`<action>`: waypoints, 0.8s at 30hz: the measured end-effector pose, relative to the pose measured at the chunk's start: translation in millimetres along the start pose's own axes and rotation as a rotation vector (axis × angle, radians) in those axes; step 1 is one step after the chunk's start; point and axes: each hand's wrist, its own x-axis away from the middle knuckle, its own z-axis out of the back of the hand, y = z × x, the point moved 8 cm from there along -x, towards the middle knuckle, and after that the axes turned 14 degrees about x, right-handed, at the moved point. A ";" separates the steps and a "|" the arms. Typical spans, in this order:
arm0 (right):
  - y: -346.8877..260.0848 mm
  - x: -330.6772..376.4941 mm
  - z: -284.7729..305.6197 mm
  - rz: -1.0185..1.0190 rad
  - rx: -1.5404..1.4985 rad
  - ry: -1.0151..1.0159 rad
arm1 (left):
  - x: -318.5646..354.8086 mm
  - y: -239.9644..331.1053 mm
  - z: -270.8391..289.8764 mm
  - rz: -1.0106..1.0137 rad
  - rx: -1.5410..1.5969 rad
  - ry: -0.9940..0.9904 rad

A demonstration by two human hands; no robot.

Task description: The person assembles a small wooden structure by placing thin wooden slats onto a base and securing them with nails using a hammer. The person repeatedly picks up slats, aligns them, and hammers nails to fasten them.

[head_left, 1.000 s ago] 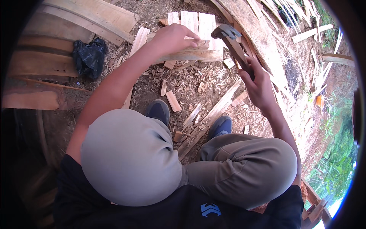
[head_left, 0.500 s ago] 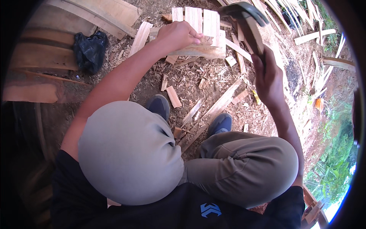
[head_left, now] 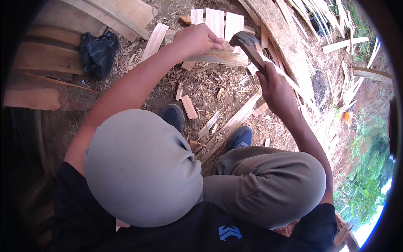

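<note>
My right hand (head_left: pixel 277 87) is wrapped round the wooden handle of a claw hammer (head_left: pixel 254 55). The hammer's dark head is low, close to the right end of a wooden board (head_left: pixel 224 58) lying across in front of me. At that board's upper edge, my left hand (head_left: pixel 196 38) is closed with thumb and fingers pinched together. Whatever sits in the pinch is too small to make out. Several short pale wooden slats (head_left: pixel 215 23) stand side by side just beyond the left hand, against the board.
Wood chips and offcuts (head_left: pixel 189 107) litter the ground between my shoes (head_left: pixel 240 137). A black plastic bag (head_left: pixel 98 54) lies at the left beside large planks (head_left: pixel 52 56). A loose slat (head_left: pixel 154 42) rests left of the board. Long strips of wood (head_left: pixel 345 45) are strewn at far right.
The hammer has swung down and to the left, from raised at the right to close by the board. My left hand has stayed nearly in place, still pinched.
</note>
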 end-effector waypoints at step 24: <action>-10.2 5.8 41.1 -0.040 -0.187 0.311 | 0.5 -3.8 3.1 -0.013 -0.027 -0.010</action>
